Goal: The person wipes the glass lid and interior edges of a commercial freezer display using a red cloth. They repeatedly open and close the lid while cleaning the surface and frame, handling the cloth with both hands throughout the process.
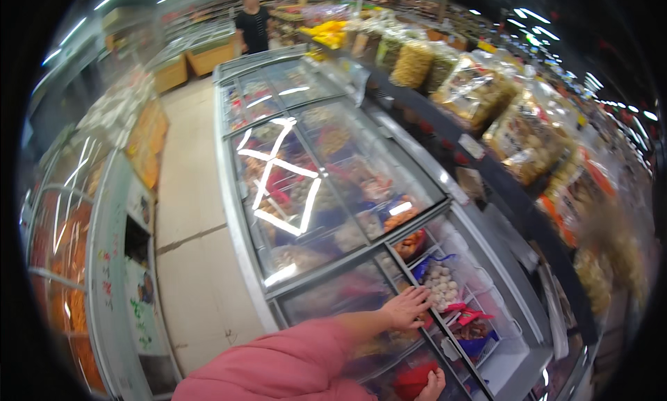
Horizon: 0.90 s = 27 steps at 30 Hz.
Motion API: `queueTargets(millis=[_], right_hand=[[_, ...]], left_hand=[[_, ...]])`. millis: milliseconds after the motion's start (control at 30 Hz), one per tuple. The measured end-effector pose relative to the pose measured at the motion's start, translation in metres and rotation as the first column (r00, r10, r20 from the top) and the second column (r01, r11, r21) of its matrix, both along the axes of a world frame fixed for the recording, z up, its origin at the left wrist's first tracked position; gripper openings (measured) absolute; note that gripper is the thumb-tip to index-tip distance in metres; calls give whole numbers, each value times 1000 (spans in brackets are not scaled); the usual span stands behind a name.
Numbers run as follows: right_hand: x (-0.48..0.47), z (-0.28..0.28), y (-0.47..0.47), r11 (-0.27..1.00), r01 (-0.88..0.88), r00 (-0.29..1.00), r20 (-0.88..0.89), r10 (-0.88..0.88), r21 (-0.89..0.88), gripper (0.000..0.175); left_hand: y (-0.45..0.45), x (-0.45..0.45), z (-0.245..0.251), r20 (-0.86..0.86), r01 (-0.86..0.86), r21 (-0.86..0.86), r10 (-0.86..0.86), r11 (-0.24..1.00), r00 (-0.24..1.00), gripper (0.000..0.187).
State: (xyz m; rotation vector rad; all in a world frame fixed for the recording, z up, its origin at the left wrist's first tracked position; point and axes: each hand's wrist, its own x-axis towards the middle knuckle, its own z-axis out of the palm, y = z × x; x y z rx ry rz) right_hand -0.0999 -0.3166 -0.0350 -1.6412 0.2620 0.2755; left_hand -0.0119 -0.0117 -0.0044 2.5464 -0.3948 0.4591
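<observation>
My left hand [409, 307], at the end of a pink sleeve, lies with fingers spread on the frame of a sliding glass lid [385, 291] of a chest freezer [237, 260]. Low in the view, partly cut off, my right hand [431, 386] curls at the edge of a red bag [414, 381]. Beside the left hand, the freezer's uncovered part shows pale round balls [442, 286] in a blue-lined basket. Orange-brown pieces [410, 244] fill another compartment. Nearer me lie reddish-brown pieces [471, 330] with a red scoop-like item [469, 315].
On the right, a dark shelf edge [521, 208] carries bagged dry goods [526, 135]. Across the tiled aisle [193, 276] stands a display case [101, 255] with orange food. A person [254, 28] in dark clothes stands beyond the freezer's far end.
</observation>
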Motion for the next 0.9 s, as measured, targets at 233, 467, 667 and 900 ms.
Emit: queueTargets(millis=[233,467,667,900], right_hand=[[14,-21,6,984,13,991,126,-36,178,16],[23,-28,7,961,50,989,123,-86,271,11],[28,-29,11,970,28,987,146,-65,241,10],[17,3,25,954,28,994,90,-57,297,13]], left_hand=[[4,14,-3,-204,69,130,-42,989,978,81],[30,45,-56,-371,403,251,-296,880,880,70],[161,73,93,-679,320,488,122,812,724,56],[204,41,409,-19,-300,702,437,646,899,61]])
